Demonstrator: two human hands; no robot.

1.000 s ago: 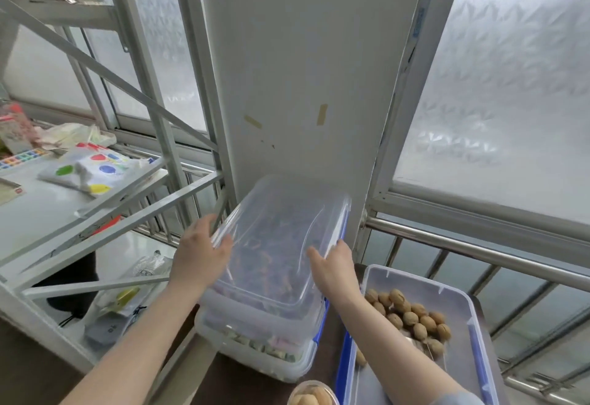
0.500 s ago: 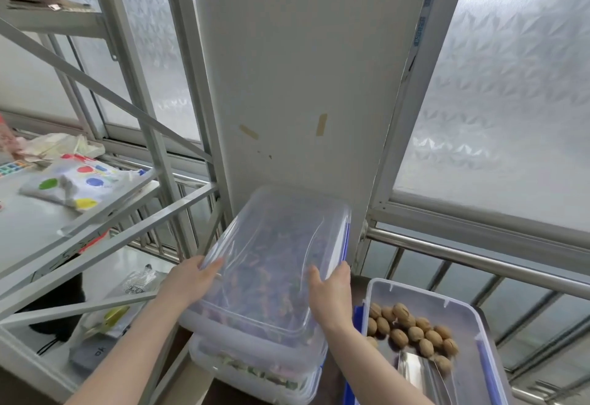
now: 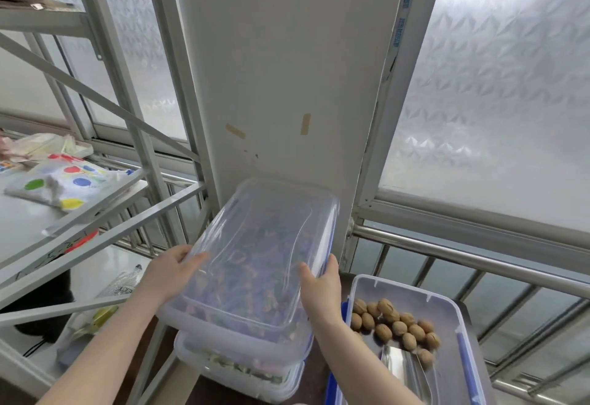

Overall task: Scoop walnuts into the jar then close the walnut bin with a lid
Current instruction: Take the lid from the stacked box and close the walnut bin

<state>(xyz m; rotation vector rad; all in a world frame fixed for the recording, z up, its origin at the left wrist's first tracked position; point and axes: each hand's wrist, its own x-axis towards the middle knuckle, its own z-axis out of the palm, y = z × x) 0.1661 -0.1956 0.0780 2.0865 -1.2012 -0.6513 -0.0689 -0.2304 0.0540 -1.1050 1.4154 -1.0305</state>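
A clear plastic lid (image 3: 255, 245) is tilted up above a stack of two closed bins, its far end against the white pillar. My left hand (image 3: 169, 272) grips its left edge and my right hand (image 3: 322, 286) grips its right edge. To the right stands the open walnut bin (image 3: 447, 305), with blue side latches, holding several walnuts (image 3: 396, 325). A metal scoop (image 3: 405, 369) lies in the bin near its front. The jar is out of view.
The stacked bins (image 3: 242, 363) under the lid hold colourful wrapped items. A grey metal shelf frame (image 3: 105, 222) stands at the left with a spotted bag (image 3: 60, 186) on it. A steel railing (image 3: 463, 254) and frosted windows run behind.
My hands have slid toward me along the lid's edges, and the lid has come nearer. The view has shifted so that more of the walnut bin and scoop shows.
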